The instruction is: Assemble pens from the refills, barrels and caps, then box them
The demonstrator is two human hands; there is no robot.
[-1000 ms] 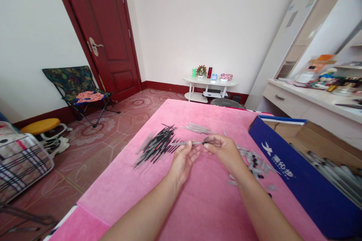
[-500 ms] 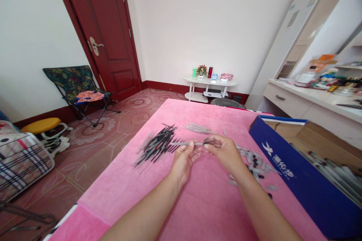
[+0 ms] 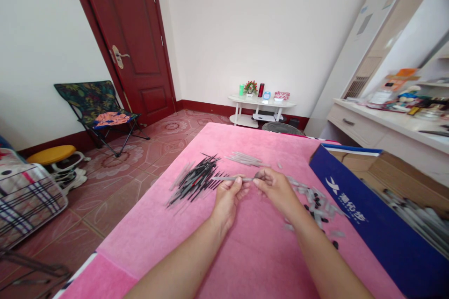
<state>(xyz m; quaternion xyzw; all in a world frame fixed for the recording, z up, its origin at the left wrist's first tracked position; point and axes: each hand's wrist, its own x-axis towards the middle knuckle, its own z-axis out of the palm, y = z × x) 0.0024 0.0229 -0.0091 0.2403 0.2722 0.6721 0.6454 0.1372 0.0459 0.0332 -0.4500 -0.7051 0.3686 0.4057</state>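
Note:
My left hand (image 3: pixel 227 198) pinches a thin grey pen barrel (image 3: pixel 228 178) that points left, level above the pink cloth. My right hand (image 3: pixel 277 187) meets it at the barrel's right end, fingers closed on a small dark piece there. Left of my hands lies a heap of black refills (image 3: pixel 194 180). A few clear grey tubes (image 3: pixel 245 159) lie further back. Under and beside my right wrist spreads a scatter of small grey and black caps (image 3: pixel 317 203).
The pink cloth-covered table (image 3: pixel 252 252) fills the foreground. A blue open cardboard box (image 3: pixel 365 217) holding pens stands at the right. Beyond are a red door (image 3: pixel 129 42), a folding chair (image 3: pixel 98 110), a small white side table (image 3: pixel 261 103) and a white desk (image 3: pixel 386 131).
My hands have drawn slightly closer together along the barrel, and my left fingers have curled more tightly round it. The heaps on the cloth have not moved.

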